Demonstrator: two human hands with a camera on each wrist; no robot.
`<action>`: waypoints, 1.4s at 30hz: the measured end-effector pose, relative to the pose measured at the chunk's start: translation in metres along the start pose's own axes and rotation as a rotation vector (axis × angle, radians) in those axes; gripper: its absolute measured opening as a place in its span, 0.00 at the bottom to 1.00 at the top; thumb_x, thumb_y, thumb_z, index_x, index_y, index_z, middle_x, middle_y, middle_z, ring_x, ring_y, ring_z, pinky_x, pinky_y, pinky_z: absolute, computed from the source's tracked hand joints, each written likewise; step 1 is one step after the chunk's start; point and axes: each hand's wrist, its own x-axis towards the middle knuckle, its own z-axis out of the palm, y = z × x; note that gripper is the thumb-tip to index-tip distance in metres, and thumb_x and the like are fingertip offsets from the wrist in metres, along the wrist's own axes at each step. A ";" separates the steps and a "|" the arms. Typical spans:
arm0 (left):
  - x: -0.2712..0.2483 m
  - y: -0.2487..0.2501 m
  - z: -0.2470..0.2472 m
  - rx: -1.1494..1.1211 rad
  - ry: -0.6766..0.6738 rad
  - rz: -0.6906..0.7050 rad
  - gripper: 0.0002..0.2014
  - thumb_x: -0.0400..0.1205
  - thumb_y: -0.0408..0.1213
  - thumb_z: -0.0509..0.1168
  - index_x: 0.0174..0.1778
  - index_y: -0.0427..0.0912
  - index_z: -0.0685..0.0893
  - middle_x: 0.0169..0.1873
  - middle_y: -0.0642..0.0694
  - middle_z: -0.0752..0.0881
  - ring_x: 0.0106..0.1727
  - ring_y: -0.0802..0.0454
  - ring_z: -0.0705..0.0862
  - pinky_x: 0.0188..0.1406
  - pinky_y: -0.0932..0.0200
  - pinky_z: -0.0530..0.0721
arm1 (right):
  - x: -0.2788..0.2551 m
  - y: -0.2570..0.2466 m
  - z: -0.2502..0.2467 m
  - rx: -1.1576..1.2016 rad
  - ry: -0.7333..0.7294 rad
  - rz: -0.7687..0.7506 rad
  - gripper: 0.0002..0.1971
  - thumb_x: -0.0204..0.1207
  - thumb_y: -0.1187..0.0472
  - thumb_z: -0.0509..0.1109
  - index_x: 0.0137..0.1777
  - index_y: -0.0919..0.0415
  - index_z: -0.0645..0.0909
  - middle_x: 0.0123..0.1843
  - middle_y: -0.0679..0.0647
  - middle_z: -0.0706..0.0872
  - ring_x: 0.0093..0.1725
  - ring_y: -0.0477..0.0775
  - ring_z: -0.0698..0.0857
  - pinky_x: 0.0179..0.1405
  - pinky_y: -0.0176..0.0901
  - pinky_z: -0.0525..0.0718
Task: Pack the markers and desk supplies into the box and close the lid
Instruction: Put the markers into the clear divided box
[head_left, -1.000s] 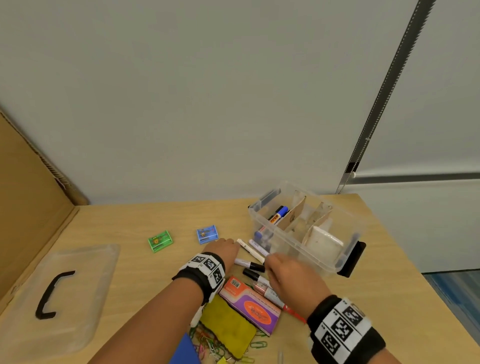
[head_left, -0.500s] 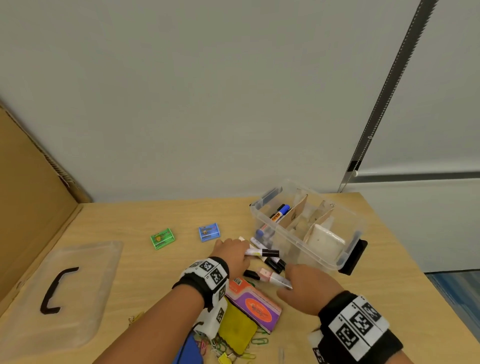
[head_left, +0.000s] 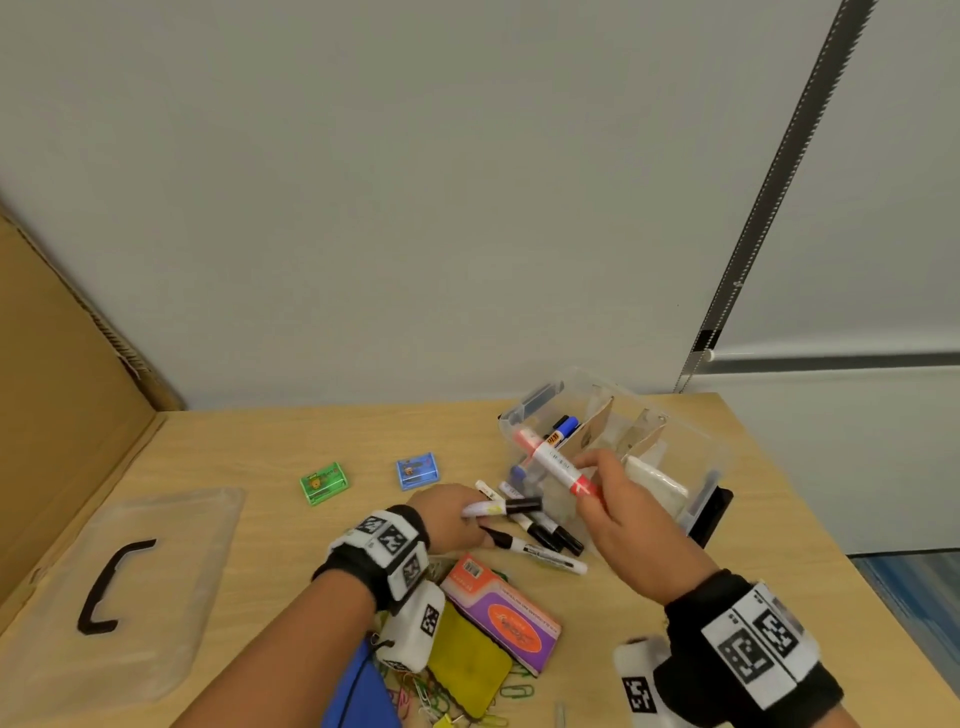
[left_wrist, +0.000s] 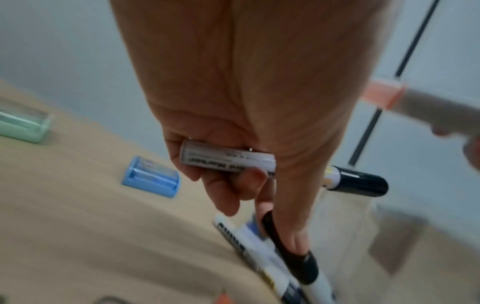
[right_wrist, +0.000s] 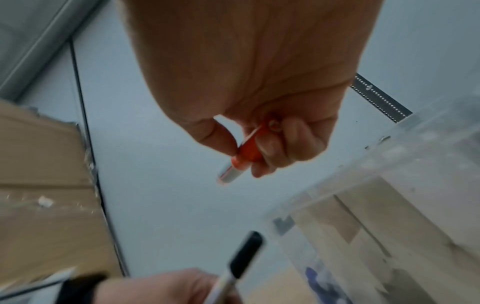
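While light, stiff and smooth, red marker (head_left: 557, 462) pinched by right hand (head_left: 631, 514) at capped end; black-capped marker (head_left: 501, 507) clasped mid-barrel in left hand (head_left: 451, 514).

Both hands raised, fingers curled: left hand (head_left: 451, 514) gripping a marker (head_left: 501, 507), right hand (head_left: 626, 514) pinching a red marker (head_left: 556, 461).

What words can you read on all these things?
"Marker": upside down on the white marker held in the left hand; the rest of that line is blurred.
Bold black letters on the table marker: blurred.
Print on the red marker in the right hand: too small.
Print on the orange and purple box: too small.
The wristbands: square code patterns, no words.
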 end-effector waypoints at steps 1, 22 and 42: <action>-0.009 -0.006 -0.006 -0.069 0.045 0.013 0.07 0.78 0.46 0.68 0.40 0.49 0.78 0.34 0.55 0.78 0.41 0.51 0.81 0.40 0.59 0.75 | 0.002 -0.001 -0.004 0.042 0.046 0.001 0.08 0.84 0.56 0.56 0.62 0.48 0.68 0.37 0.49 0.78 0.26 0.44 0.73 0.24 0.36 0.72; -0.088 -0.076 -0.045 -0.601 0.767 0.010 0.03 0.81 0.40 0.66 0.45 0.46 0.81 0.23 0.51 0.71 0.30 0.49 0.70 0.34 0.55 0.68 | 0.155 0.006 0.004 -0.024 0.222 0.541 0.19 0.81 0.64 0.61 0.70 0.70 0.69 0.65 0.68 0.80 0.64 0.68 0.81 0.56 0.52 0.79; -0.061 -0.032 -0.050 -0.688 0.727 0.090 0.06 0.83 0.40 0.64 0.47 0.42 0.79 0.33 0.43 0.76 0.32 0.51 0.74 0.33 0.67 0.76 | 0.076 -0.027 0.038 0.106 0.025 -0.128 0.13 0.80 0.58 0.65 0.63 0.50 0.79 0.58 0.39 0.83 0.53 0.37 0.82 0.50 0.32 0.82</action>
